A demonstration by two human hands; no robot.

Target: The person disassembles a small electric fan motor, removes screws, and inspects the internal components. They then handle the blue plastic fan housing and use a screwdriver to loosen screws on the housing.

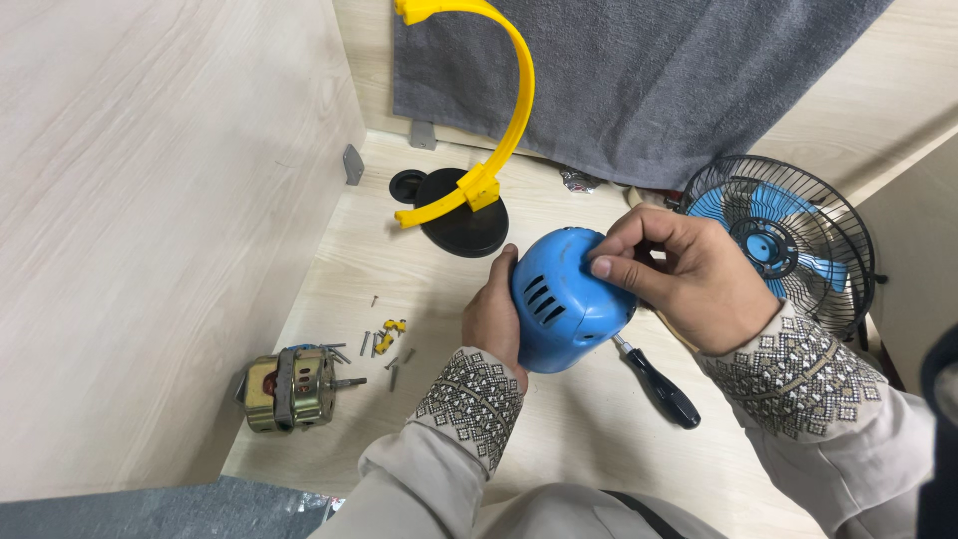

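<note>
On pale wooden desk, left hand grips rounded blue plastic motor housing; right hand pinches its top, black-handled screwdriver beneath.

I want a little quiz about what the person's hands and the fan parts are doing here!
1. True or false: both hands touch the blue rounded plastic motor cover.
2. Which lies nearest the right hand? A) black-handled screwdriver B) brass-coloured metal motor C) curved yellow plastic stand arm
3. What lies scattered beside the motor?

Key: 1. True; the left hand cradles it too. 2. A. 3. Small grey screws and yellow bits.
</note>
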